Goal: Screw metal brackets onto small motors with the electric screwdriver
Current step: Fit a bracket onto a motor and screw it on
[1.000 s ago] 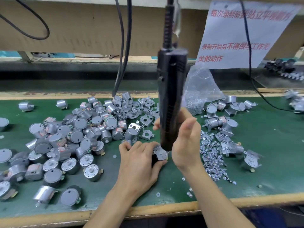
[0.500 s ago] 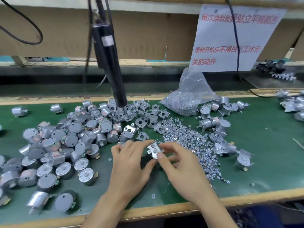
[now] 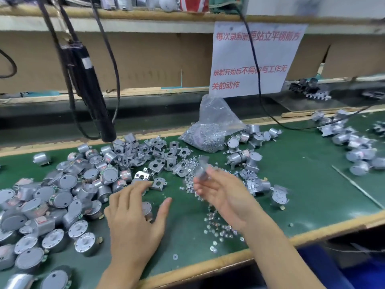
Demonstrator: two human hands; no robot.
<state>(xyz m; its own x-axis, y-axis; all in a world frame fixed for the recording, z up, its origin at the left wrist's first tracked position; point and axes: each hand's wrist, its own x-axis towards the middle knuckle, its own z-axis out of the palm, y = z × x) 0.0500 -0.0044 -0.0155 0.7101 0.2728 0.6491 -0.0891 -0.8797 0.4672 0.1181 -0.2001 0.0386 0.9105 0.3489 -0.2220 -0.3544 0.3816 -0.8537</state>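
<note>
My right hand (image 3: 226, 196) holds a motion-blurred motor with a bracket (image 3: 202, 169) at its fingertips, above the loose screws (image 3: 216, 226) on the green mat. With fingers spread, my left hand (image 3: 135, 217) lies over a motor (image 3: 148, 207) that it mostly hides; I cannot tell whether it touches it. The black electric screwdriver (image 3: 91, 90) hangs free on its cable at the upper left, its tip over the back of the bench. Bare motors (image 3: 62, 195) are heaped at the left, and loose metal brackets (image 3: 158, 158) lie behind the hands.
A clear bag of screws (image 3: 210, 130) stands behind the brackets. Bracketed motors (image 3: 245, 155) sit to the right, with another heap (image 3: 354, 151) at the far right. A thin rod (image 3: 354, 185) lies on the mat. The wooden bench edge (image 3: 208, 265) runs in front.
My right hand let go of the screwdriver, which swung up and left. It then took the bracketed motor from my left hand and lifted it to the right. My left hand opened.
</note>
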